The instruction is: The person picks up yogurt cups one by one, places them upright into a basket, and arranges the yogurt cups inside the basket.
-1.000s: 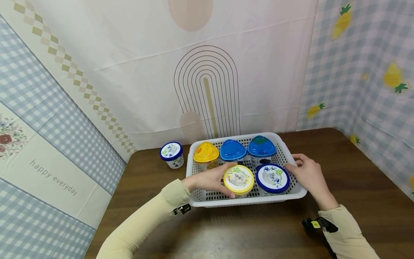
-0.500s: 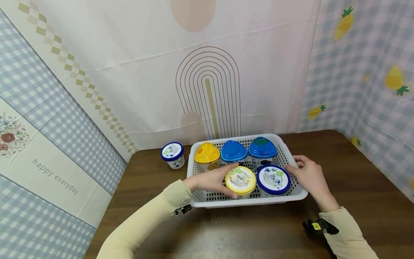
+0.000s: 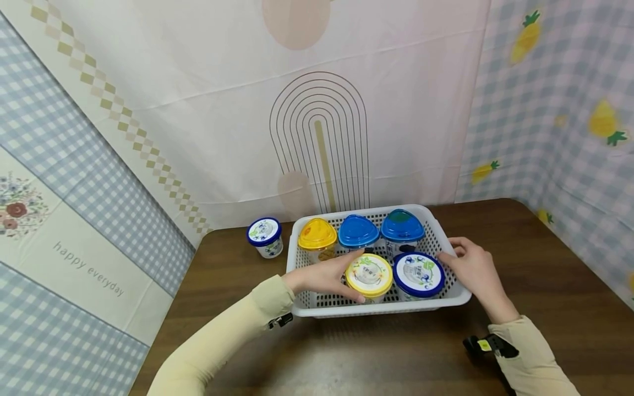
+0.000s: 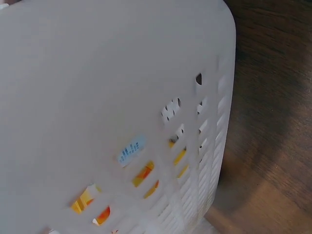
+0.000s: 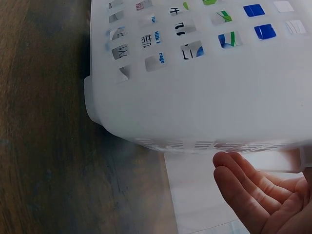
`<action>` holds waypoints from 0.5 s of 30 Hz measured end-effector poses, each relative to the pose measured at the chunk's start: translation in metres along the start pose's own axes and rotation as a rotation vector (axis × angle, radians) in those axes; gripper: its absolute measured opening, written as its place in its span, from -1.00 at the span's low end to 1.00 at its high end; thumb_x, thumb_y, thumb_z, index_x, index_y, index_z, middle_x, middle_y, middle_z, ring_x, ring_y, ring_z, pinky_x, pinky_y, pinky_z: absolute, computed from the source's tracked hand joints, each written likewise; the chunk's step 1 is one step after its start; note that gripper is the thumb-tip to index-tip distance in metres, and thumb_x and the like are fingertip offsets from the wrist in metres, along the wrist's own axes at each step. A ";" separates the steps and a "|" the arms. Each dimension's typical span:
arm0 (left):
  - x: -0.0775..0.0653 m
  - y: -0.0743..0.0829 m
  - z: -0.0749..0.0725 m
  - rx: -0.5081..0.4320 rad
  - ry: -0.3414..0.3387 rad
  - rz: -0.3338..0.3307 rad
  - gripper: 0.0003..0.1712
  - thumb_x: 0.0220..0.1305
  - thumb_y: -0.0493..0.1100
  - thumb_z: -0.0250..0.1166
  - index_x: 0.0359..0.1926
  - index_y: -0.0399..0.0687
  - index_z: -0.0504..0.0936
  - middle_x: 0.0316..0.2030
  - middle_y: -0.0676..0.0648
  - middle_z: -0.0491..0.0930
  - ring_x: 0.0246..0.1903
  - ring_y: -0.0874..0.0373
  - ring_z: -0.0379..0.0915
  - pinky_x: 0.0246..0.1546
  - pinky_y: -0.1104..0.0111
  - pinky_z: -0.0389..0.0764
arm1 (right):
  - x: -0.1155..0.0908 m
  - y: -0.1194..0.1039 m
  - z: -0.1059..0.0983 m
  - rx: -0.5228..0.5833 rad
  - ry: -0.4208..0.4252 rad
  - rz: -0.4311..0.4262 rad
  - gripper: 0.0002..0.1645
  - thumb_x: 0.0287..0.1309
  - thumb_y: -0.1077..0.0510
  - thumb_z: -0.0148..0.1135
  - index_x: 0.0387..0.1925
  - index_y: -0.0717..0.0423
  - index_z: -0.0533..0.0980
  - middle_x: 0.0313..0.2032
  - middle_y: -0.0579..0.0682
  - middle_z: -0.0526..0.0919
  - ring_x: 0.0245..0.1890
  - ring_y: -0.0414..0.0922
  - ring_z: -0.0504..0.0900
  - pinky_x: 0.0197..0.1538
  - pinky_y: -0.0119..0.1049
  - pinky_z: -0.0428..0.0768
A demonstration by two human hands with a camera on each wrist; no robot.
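Observation:
In the head view my left hand [image 3: 327,276] grips a round tub with a yellow-rimmed white lid [image 3: 369,275], thumb at its front and fingers behind. This tub stands upright in the front row of a white perforated plastic basket [image 3: 337,312]. Just right of it, nearly touching, is a round tub with a blue-rimmed lid [image 3: 419,275]. My right hand [image 3: 473,269] holds the basket's right rim, thumb over the edge and fingers outside. The right wrist view shows those fingers [image 5: 253,190] against the basket's outer wall. The left wrist view shows only the basket wall [image 4: 97,73].
Along the basket's back stand a yellow-lidded cup [image 3: 317,234] and two cups with blue triangular lids, one in the middle [image 3: 358,231] and one right [image 3: 402,224]. Another blue-lidded round tub [image 3: 265,236] stands on the brown table [image 3: 238,341], left of the basket. A curtain [image 3: 416,110] hangs behind.
My left hand and the yellow-lidded tub have shifted slightly right, closing the small gap to the blue-lidded tub. The right hand stays on the basket rim.

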State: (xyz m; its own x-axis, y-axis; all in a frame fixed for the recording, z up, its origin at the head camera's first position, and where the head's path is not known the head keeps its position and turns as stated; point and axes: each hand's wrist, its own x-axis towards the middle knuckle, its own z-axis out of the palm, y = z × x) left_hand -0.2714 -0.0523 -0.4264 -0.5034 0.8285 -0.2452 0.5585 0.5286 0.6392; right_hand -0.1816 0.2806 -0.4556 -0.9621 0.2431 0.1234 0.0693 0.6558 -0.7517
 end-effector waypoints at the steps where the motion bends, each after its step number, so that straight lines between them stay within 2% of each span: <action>1: 0.000 0.000 0.000 0.001 -0.001 -0.003 0.30 0.15 0.31 0.43 0.63 0.14 -0.23 0.57 0.04 -0.04 0.46 0.20 0.04 0.44 0.22 0.14 | 0.000 0.000 0.000 -0.001 -0.001 0.001 -0.32 0.36 -0.04 0.24 0.25 0.42 0.40 -0.05 0.46 0.63 -0.17 0.27 0.69 -0.20 0.14 0.69; 15: 0.002 0.000 0.002 0.034 -0.004 0.003 0.31 0.16 0.33 0.41 0.63 0.12 -0.25 0.58 0.02 -0.05 0.47 0.17 0.06 0.43 0.21 0.17 | 0.002 0.001 0.001 -0.005 0.014 0.000 -0.33 0.35 -0.04 0.25 0.24 0.41 0.42 -0.07 0.45 0.64 -0.18 0.25 0.69 -0.21 0.12 0.69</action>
State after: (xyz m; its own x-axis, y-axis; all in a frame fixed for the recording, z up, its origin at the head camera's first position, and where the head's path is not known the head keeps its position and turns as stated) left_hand -0.2714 -0.0509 -0.4282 -0.4994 0.8307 -0.2461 0.5823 0.5321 0.6147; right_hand -0.1833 0.2810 -0.4571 -0.9585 0.2526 0.1325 0.0702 0.6594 -0.7485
